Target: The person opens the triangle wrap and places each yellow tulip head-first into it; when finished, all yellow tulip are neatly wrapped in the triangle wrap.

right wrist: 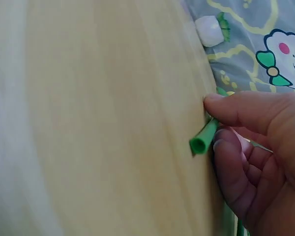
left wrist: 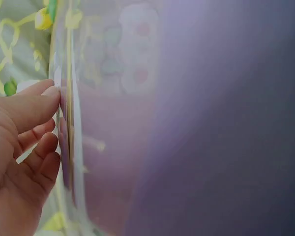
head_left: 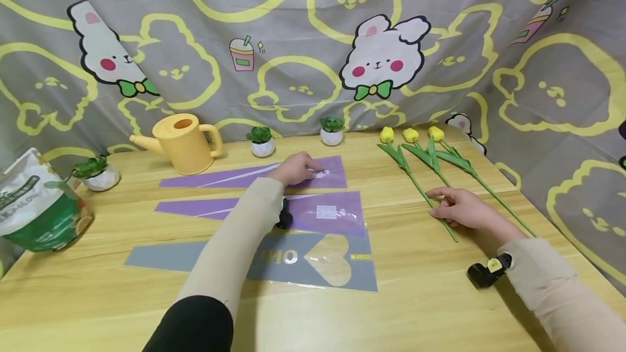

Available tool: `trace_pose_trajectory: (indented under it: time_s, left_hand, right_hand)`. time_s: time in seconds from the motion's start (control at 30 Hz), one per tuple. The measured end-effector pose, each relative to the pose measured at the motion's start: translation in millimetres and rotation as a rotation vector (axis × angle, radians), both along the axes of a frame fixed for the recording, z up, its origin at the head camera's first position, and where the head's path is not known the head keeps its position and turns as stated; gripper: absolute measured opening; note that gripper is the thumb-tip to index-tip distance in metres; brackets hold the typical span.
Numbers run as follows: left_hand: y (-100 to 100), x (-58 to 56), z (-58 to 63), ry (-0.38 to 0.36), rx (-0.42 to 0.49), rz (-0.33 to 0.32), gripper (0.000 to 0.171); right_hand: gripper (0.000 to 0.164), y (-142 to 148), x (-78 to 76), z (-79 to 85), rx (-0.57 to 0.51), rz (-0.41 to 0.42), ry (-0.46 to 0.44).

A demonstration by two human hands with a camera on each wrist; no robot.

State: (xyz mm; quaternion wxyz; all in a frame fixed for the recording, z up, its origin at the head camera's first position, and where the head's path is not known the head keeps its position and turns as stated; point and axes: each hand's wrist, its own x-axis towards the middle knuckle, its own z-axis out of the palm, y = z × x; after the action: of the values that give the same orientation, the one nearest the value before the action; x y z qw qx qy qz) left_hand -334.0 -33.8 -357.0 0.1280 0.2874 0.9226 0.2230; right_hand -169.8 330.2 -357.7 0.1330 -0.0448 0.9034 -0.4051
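Toward the back of the table, my left hand point(head_left: 295, 168) rests on the far purple flower sleeve point(head_left: 336, 170), fingertips at its printed label. In the left wrist view, the thumb and fingertips touch the thin edge-on film. A second purple sleeve point(head_left: 349, 205) lies in front of it, then a blue-grey sleeve point(head_left: 364, 273) with a clear heart window. On the right, my right hand point(head_left: 462, 208) pinches the lower stem of the leftmost yellow tulip point(head_left: 415, 182) between thumb and index finger. The stem's cut end point(right wrist: 200, 144) pokes out past the fingertips in the right wrist view.
Two more yellow tulips point(head_left: 409, 134) point(head_left: 489, 192) lie beside it. Along the back stand a yellow watering can point(head_left: 188, 148) and small potted succulents point(head_left: 262, 148) point(head_left: 331, 137). Another succulent point(head_left: 101, 178) and a green-white bag point(head_left: 46, 221) are at left. A patterned curtain point(head_left: 293, 37) hangs behind.
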Motion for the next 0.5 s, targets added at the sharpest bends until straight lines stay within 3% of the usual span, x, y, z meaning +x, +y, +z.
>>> trace_pose_trajectory:
  time_s: [0.17,0.27,0.5]
  left_hand:
    - [-9,5.4,-7.2,-0.08,0.188,0.095,0.025]
    - [-12,7.4,-12.8,-0.091,0.268,0.139,0.023]
    - [-11,7.0,-18.4,-0.054,0.313,0.19,0.019]
  right_hand:
    - [0.05,-1,1.5,-4.6,-0.019,-0.017,0.035]
    - [0.05,-1,2.4,-6.6,-0.034,-0.028,0.046]
    - [0.05,2,3.9,-9.6,-0.062,-0.054,0.065]
